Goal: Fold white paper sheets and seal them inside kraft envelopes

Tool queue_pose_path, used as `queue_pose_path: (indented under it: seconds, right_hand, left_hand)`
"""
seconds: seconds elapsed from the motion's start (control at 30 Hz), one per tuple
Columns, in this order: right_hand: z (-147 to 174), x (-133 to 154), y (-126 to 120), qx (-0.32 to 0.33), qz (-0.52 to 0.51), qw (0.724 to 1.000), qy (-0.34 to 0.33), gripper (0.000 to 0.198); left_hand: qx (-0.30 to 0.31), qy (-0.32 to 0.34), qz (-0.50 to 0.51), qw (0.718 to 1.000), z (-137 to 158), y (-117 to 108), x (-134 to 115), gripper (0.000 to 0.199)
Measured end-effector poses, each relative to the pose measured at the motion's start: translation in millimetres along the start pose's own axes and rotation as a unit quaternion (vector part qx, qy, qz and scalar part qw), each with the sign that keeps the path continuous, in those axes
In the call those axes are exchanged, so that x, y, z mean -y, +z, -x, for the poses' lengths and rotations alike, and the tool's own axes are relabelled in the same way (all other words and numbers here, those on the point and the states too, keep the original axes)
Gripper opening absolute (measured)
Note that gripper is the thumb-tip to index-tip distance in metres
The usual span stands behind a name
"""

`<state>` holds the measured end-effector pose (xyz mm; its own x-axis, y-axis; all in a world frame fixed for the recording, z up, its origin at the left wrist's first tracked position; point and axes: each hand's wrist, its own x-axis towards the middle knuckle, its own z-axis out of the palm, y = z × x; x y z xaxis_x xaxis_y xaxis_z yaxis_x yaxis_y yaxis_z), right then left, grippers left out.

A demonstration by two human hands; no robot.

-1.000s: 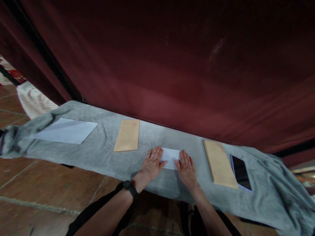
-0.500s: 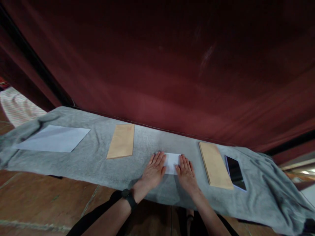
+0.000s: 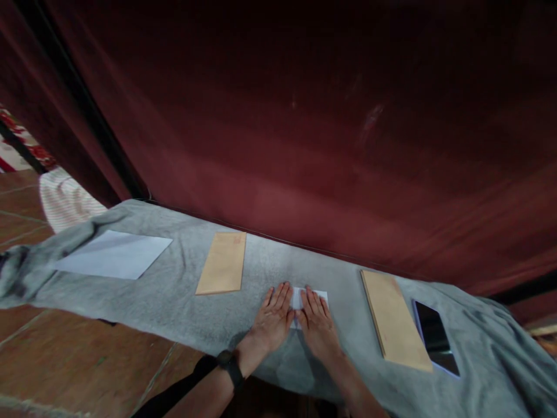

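Note:
A small folded white paper [image 3: 297, 299] lies on the grey cloth [image 3: 174, 302], partly covered by both hands. My left hand [image 3: 273, 313] rests flat over its left edge, fingers stretched out. Across its right part lies my right hand [image 3: 317, 322], also flat with fingers extended, its thumb close to the left one. Left of my hands is a brown envelope [image 3: 221, 262]. To the right a stack of brown envelopes [image 3: 395, 319] sits beside a phone [image 3: 435, 337] with a dark screen.
A larger white sheet of paper [image 3: 117, 254] lies at the far left of the cloth. Behind the cloth-covered surface hangs a dark red curtain [image 3: 278, 145]. Tiled floor [image 3: 87, 354] shows below the front edge, and a striped cloth [image 3: 67, 200] at the back left.
My right hand has slid left over the paper, nearer my left hand. The left hand stays at the paper's left edge. The camera view has shifted slightly.

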<state>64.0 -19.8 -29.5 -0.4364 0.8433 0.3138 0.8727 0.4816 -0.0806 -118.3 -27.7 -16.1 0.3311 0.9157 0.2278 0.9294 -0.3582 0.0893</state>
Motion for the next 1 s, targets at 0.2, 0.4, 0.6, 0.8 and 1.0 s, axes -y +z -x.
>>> queue_pose_path:
  seconds: [0.2, 0.4, 0.6, 0.8, 1.0]
  right_hand:
    - [8, -16, 1, -0.015, 0.023, 0.999, 0.017, 0.055]
    - [14, -25, -1, -0.026, 0.025, 0.999, 0.04, 0.06]
    - [24, -36, -1, -0.044, 0.032, 0.997, 0.049, 0.062]
    - [28, -41, -2, -0.031, 0.032, 0.997, 0.057, 0.061]
    - [27, -43, -1, -0.029, 0.011, 0.998, 0.062, 0.062]
  left_hand:
    - [0.013, -0.015, -0.01, 1.0, 6, -3, 9, 0.057]
    - [0.018, -0.02, -0.014, 1.0, 9, -7, 13, 0.059]
    - [0.026, -0.031, -0.008, 0.999, 11, -13, 14, 0.058]
    - [0.037, -0.028, 0.008, 0.999, 8, -17, 15, 0.055]
    - [-0.004, -0.115, -0.005, 0.993, 1, -48, 52, 0.05]
